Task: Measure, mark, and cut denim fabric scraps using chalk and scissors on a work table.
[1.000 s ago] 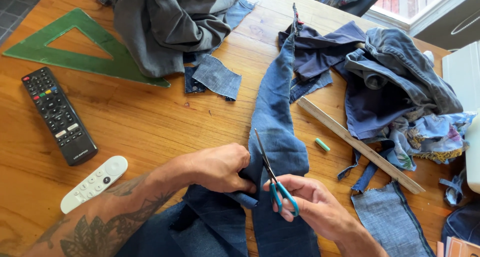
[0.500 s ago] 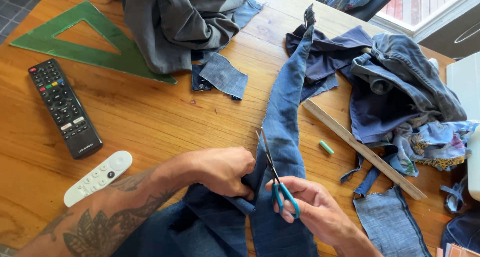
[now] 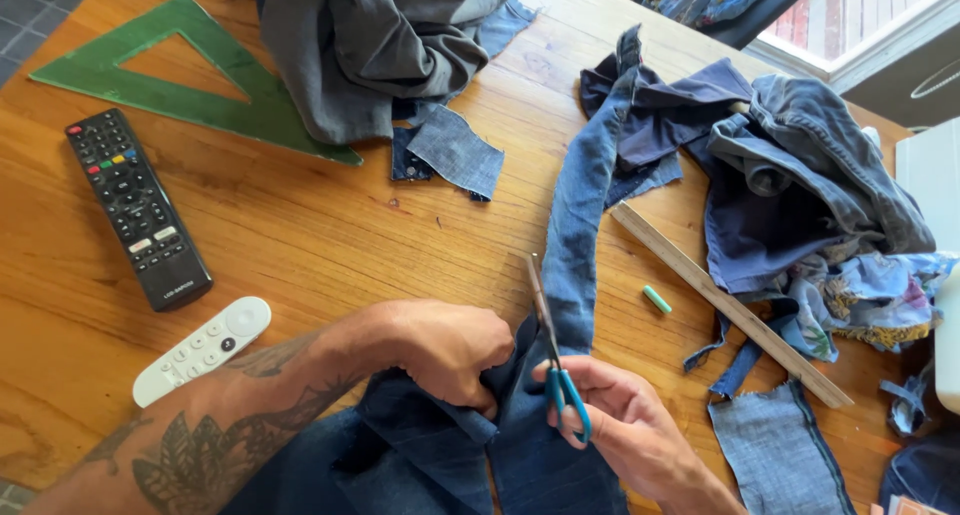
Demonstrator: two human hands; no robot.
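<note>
My right hand [image 3: 625,425] grips blue-handled scissors [image 3: 548,340], blades pointing away from me along the left edge of a long blue denim strip [image 3: 580,215]. The strip runs up the wooden table [image 3: 330,235] toward a heap of denim clothes. My left hand [image 3: 440,350], on a tattooed forearm, pinches dark denim fabric [image 3: 440,445] just left of the scissors, near the table's front edge.
A black remote [image 3: 137,207] and a white remote [image 3: 202,350] lie at the left. A green set square [image 3: 190,75] sits at the far left, grey clothing [image 3: 370,45] behind. A wooden ruler [image 3: 725,300], green chalk [image 3: 656,299] and denim scraps [image 3: 770,445] lie to the right.
The view has shifted slightly. My hands and the scissors stay at about the same place on the denim strip, with no clear change in grip.
</note>
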